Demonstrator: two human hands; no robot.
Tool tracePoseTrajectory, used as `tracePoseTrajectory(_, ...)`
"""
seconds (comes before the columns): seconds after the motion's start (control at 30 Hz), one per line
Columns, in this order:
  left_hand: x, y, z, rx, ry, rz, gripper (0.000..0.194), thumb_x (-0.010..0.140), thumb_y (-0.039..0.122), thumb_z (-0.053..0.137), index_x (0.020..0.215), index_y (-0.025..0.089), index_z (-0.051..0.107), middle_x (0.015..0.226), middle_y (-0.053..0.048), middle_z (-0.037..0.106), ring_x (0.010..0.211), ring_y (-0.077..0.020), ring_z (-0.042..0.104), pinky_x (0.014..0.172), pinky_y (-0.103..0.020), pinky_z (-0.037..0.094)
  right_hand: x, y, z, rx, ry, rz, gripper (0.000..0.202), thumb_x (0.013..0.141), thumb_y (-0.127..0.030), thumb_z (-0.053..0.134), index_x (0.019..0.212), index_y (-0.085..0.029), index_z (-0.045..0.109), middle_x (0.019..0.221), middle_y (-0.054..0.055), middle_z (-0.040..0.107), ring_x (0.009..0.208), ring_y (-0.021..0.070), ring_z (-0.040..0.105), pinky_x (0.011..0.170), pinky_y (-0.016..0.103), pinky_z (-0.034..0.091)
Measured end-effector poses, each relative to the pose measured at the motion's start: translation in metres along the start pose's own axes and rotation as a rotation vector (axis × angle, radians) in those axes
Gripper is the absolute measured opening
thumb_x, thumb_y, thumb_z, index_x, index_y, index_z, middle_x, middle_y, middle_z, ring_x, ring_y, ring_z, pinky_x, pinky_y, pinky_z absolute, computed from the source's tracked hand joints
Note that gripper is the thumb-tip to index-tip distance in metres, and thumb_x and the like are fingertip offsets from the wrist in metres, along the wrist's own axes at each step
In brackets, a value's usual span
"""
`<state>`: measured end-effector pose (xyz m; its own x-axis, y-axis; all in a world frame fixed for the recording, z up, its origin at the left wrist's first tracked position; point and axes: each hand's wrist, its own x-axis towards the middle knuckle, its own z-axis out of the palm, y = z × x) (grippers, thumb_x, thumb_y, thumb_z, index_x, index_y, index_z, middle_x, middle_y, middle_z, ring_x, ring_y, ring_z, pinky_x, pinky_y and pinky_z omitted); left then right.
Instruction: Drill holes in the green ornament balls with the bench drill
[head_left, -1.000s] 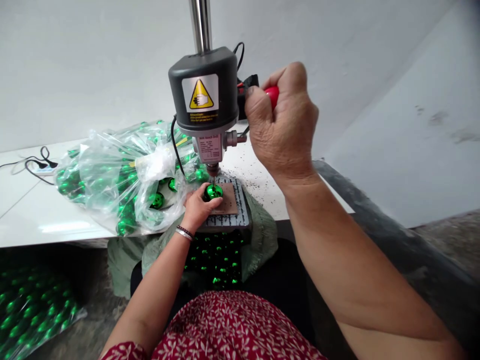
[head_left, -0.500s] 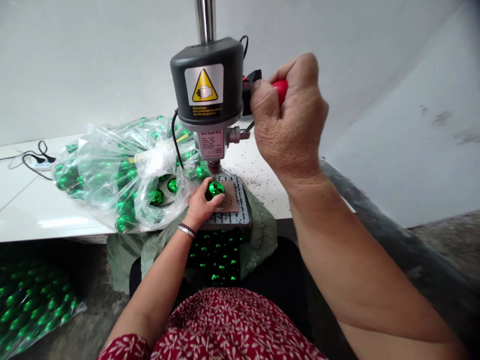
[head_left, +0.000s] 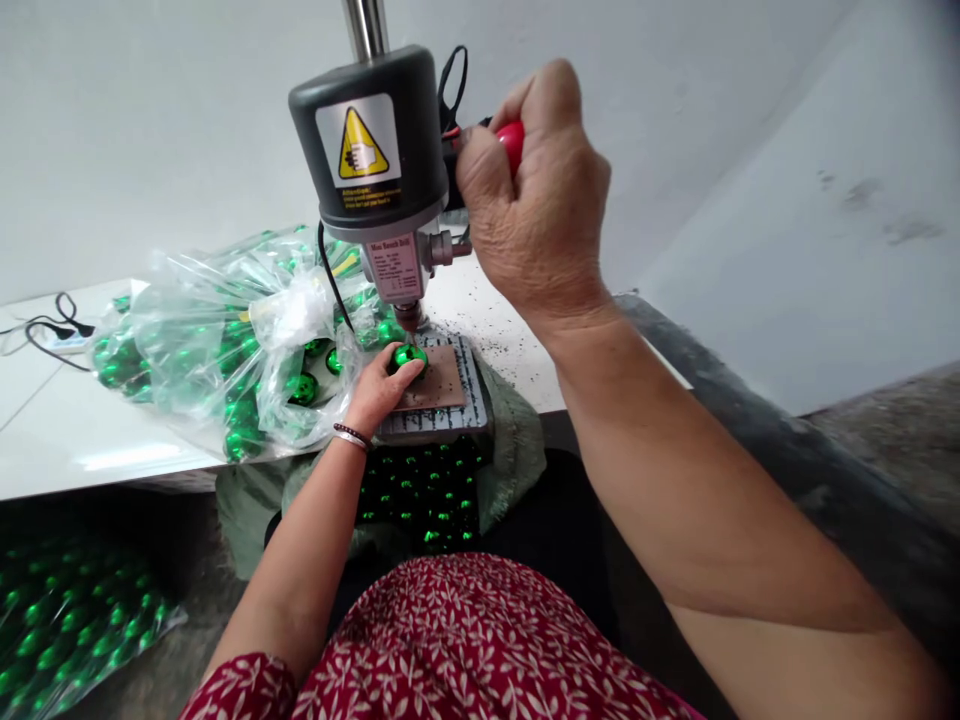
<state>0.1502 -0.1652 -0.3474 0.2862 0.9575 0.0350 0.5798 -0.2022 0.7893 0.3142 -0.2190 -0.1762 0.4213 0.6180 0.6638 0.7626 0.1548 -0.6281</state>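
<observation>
A small bench drill (head_left: 375,140) with a dark grey housing stands in the middle, its bit pointing down. Under the chuck (head_left: 407,316), my left hand (head_left: 379,385) grips a shiny green ball (head_left: 410,357) between thumb and fingers, against a brown board (head_left: 442,380) on the drill's metal base (head_left: 474,400). Whether the bit touches the ball I cannot tell. My right hand (head_left: 544,190) is closed around the drill's red-knobbed handle (head_left: 512,145), raised to the right of the housing.
A clear plastic bag (head_left: 202,320) of green balls lies open left of the drill. Dark shavings (head_left: 495,335) dot the white table (head_left: 97,450). Several green balls (head_left: 427,490) fill a space below the base; another bag (head_left: 75,610) sits at lower left. A plug and cord (head_left: 71,325) lie at far left.
The camera view has shifted, so the drill and both hands appear further left and slightly higher. My left hand keeps its grip on the ball, and my right hand stays on the handle.
</observation>
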Motion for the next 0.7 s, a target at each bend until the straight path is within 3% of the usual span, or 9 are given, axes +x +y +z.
tracePoseTrajectory(0.37,-0.004,0.008,-0.002,0.040,-0.014,0.022,0.057,0.077,0.040,0.069,0.128,0.018,0.063,0.111,-0.003,0.073,0.104,-0.0219,0.064,0.096,-0.031,0.047,0.000,-0.001,-0.001,-0.068,-0.036,0.007,0.022,0.096,-0.036,0.044,0.102,-0.015,0.042,0.090,-0.001,0.042,0.075,0.0067,0.031,0.076,0.019,0.028)
tracePoseTrajectory(0.7,-0.007,-0.002,0.017,0.041,0.066,0.075,0.059,0.071,0.035,0.077,0.127,0.020,0.065,0.107,-0.005,0.072,0.102,-0.0219,0.064,0.097,-0.032,0.048,-0.001,0.004,0.001,0.044,0.062,-0.024,0.018,0.090,-0.033,0.050,0.093,-0.016,0.046,0.080,-0.002,0.046,0.069,0.0065,0.033,0.072,0.021,0.031)
